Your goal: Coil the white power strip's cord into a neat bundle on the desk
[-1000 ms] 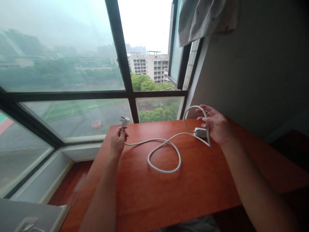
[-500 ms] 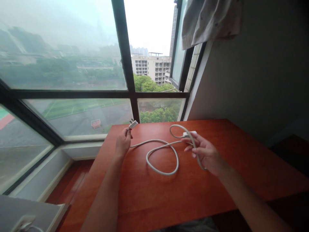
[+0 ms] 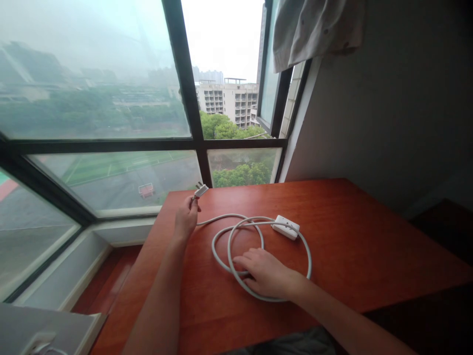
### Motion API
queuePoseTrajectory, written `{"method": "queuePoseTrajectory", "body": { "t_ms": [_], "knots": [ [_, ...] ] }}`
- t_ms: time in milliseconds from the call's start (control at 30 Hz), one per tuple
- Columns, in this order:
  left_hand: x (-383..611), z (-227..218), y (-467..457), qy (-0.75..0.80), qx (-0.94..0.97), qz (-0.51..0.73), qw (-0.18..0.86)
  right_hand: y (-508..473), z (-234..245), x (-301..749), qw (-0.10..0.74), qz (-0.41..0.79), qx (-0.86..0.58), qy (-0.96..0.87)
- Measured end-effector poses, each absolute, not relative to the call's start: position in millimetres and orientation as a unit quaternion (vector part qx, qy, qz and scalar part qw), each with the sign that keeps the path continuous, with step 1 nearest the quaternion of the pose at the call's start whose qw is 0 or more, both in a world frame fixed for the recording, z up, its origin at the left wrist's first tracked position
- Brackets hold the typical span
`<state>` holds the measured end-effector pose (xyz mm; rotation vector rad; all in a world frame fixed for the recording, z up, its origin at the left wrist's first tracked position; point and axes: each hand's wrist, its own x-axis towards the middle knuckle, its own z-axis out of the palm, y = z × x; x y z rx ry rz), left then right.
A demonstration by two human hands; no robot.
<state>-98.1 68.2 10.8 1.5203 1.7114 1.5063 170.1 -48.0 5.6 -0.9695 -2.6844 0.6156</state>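
Observation:
My left hand [image 3: 186, 217] is closed on the cord end of a white plug [image 3: 201, 191], whose metal pins point up and left above the table's far left edge. From it a pale grey cable [image 3: 309, 256] runs across the tabletop in overlapping loops to a small white power strip [image 3: 286, 227]. The strip lies on the table with its socket side up. Over the near part of the loops, my right hand [image 3: 260, 271] has its thumb and fingers curled around the cable, low at the wood.
The reddish-brown table [image 3: 340, 236] meets a window with dark frames [image 3: 148, 144] at the back. One window sash [image 3: 271, 98] stands ajar under a hanging cloth [image 3: 314, 34]. A wall socket [image 3: 42, 342] with a cord is at lower left.
My right hand has moved left and toward me, off the power strip. The strip now lies flat on the table, and another cable loop rests over the first. My left hand keeps the plug.

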Motion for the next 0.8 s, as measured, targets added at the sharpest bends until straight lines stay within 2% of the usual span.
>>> {"method": "queuePoseTrajectory", "body": {
  "t_ms": [67,100,167,267,367,467,567,667,800],
  "knots": [
    [-99,9,69,0.613,0.546,0.535,0.198,-45,9,171,0.11,0.22,-0.376,-0.893],
    [-99,8,69,0.614,0.547,0.534,0.2,-43,12,172,0.139,0.245,-0.4,-0.872],
    [-99,6,70,0.612,0.548,0.532,0.206,-37,20,177,0.253,0.331,-0.443,-0.794],
    [-96,6,69,0.594,0.549,0.546,0.22,-23,37,190,0.463,0.484,-0.456,-0.585],
    [-84,13,66,0.539,0.51,0.613,0.269,-5,54,207,0.586,0.585,-0.412,-0.38],
    [-62,24,59,0.458,0.442,0.687,0.351,11,71,224,0.61,0.657,-0.337,-0.287],
    [-34,34,48,0.409,0.424,0.701,0.402,21,86,235,0.638,0.656,-0.291,-0.279],
    [-6,38,36,0.398,0.455,0.664,0.441,26,95,234,0.659,0.625,-0.297,-0.294],
    [12,36,27,0.406,0.535,0.582,0.459,23,96,217,0.639,0.616,-0.346,-0.303]
  ]
}}
